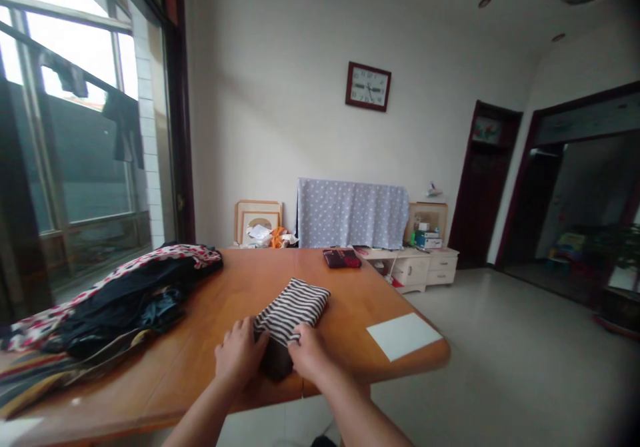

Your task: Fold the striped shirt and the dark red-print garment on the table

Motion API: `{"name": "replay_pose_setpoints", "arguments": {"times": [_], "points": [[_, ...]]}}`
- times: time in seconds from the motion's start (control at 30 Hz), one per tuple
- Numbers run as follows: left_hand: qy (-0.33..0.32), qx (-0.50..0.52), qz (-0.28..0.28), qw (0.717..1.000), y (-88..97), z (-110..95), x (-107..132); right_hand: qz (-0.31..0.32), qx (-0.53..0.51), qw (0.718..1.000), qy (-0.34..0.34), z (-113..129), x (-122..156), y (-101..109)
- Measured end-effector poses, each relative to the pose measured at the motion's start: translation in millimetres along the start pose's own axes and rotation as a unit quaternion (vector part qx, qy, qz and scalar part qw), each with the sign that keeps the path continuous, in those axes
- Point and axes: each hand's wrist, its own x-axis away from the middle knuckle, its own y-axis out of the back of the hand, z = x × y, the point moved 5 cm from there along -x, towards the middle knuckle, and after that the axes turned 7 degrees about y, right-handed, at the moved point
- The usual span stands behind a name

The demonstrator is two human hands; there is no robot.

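Observation:
A black-and-white striped garment [295,307], folded into a narrow rectangle, lies on the wooden table [210,347] in front of me. Its near end is plain dark fabric that reaches close to the table's front edge. My left hand [241,352] grips the garment's left side, thumb on top where stripes meet dark cloth. On the opposite side my right hand [309,352] pinches the edge between thumb and fingers. Some fingertips of both hands are hidden under or behind the fabric.
A heap of clothes [125,307] covers the table's left side. A dark folded garment [341,258] lies at the far edge, and a white sheet [404,335] near the right corner. Beyond stands a white cabinet [425,270] beside something under a dotted cloth [353,213].

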Motion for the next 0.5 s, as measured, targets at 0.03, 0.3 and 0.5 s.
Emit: {"name": "replay_pose_setpoints", "arguments": {"times": [0.03, 0.3, 0.5], "points": [[0.012, -0.004, -0.021, 1.000, 5.7, 3.8, 2.9, 0.015, -0.029, 0.999, 0.008, 8.6, 4.9, -8.4], [-0.144, -0.003, -0.019, 0.989, 9.0, -19.1, 51.5, -0.045, -0.162, 0.986, -0.013, 13.6, 15.1, 15.2], [-0.229, -0.029, -0.028, 0.973, 11.0, -6.8, 58.0, -0.152, -0.154, 0.975, -0.039, -48.0, 19.6, 42.1]]}}
